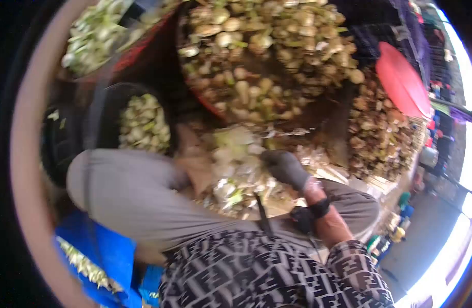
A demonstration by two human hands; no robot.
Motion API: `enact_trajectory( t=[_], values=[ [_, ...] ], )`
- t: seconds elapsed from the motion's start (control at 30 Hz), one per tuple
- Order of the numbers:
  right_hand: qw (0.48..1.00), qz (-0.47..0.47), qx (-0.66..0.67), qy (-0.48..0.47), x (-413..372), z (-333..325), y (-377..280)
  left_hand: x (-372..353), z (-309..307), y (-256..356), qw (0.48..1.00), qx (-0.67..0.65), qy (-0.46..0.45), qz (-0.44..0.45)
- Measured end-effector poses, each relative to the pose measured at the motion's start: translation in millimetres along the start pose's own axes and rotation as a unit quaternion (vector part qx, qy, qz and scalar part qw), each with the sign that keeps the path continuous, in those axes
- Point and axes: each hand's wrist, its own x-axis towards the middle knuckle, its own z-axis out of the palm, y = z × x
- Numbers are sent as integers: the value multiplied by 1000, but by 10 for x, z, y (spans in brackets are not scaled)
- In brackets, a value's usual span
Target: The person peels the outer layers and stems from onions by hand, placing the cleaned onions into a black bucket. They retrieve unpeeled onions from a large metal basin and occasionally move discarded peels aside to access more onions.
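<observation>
My right hand (pixel 285 168), in a grey glove, is over the heap of pale skins and bulbs (pixel 238 164) between my folded legs. Its fingers are blurred, so their grip and anything in them do not show. A dark band and a small black device (pixel 303 219) are strapped at that wrist. My left hand does not show. Just below the heap lies a thin dark object (pixel 263 214), too blurred to name. In front is a large tub (pixel 205 102) of brownish onion-like bulbs (pixel 310 38).
To the left, a dark bucket (pixel 166 105) holds pale trimmed bulbs. Beyond it is a red-rimmed container (pixel 136 59) of whitish-green bulbs. A pink basin (pixel 402 82) leans over a pile of brown bulbs (pixel 382 136) at right. Blue crates (pixel 107 246) stand behind my left knee.
</observation>
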Motion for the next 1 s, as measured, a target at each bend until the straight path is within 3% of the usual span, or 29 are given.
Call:
enact_trajectory(
  t=[0.1, 0.17, 0.23, 0.27, 0.3, 0.33, 0.37, 0.4, 0.43, 0.5, 0.53, 0.6, 0.7, 0.73, 0.83, 0.87, 0.97, 1.0],
  values=[
    [995, -42, -54, -68, -86, -19, -113, -63, 275, 157, 999, 0, -49, 10],
    [979, -151, -133, -22, -124, -89, -85, -157, 504, 225, 998, -34, -50, 13],
    [996, -69, -58, -5, -48, -365, -258, -351, 743, 248, 995, -100, -10, 18],
    [994, -93, 24, 44, 60, -411, -149, -484, 862, 267, 989, -141, 25, 24],
    [995, -14, 97, 32, 128, -568, -256, -617, 982, 287, 981, -181, 60, 34],
    [990, -95, 19, 100, 291, -632, -186, -721, 1052, 285, 972, -218, 82, 19],
    [984, -139, 3, 107, 443, -761, -185, -805, 1097, 272, 961, -256, 106, 3],
    [983, -133, -73, 108, 624, -858, -251, -869, 1140, 258, 947, -292, 130, -13],
    [984, -126, -79, 99, 860, -901, -240, -926, 1191, 246, 898, -408, 156, -48],
    [986, -116, -91, 77, 1400, -861, -158, -1008, 1301, 190, 751, -616, 204, -119],
    [973, -167, -123, 105, 1678, -768, -112, -987, 1345, 153, 690, -674, 211, -154],
    [934, -266, -182, 156, 2141, -524, -56, -928, 1341, 44, 693, -672, 214, -147],
    [922, -167, -341, -82, 2510, -387, -283, -863, 1259, -3, 676, -690, 226, -125],
    [916, -193, -339, -89, 2699, -227, -128, -849, 1227, -7, 680, -687, 225, -120],
    [924, -298, -239, 30, 2718, -68, 50, -846, 1203, 19, 691, -680, 209, -129],
    [911, -329, -221, 111, 2813, 28, 144, -847, 1203, 17, 693, -678, 204, -136],
    [894, -227, -373, -104, 2716, -222, 97, -807, 1307, 2, 730, -642, 185, -147],
    [906, -248, -336, -75, 2663, -311, 82, -770, 1392, -43, 762, -609, 168, -140]
  ],
)
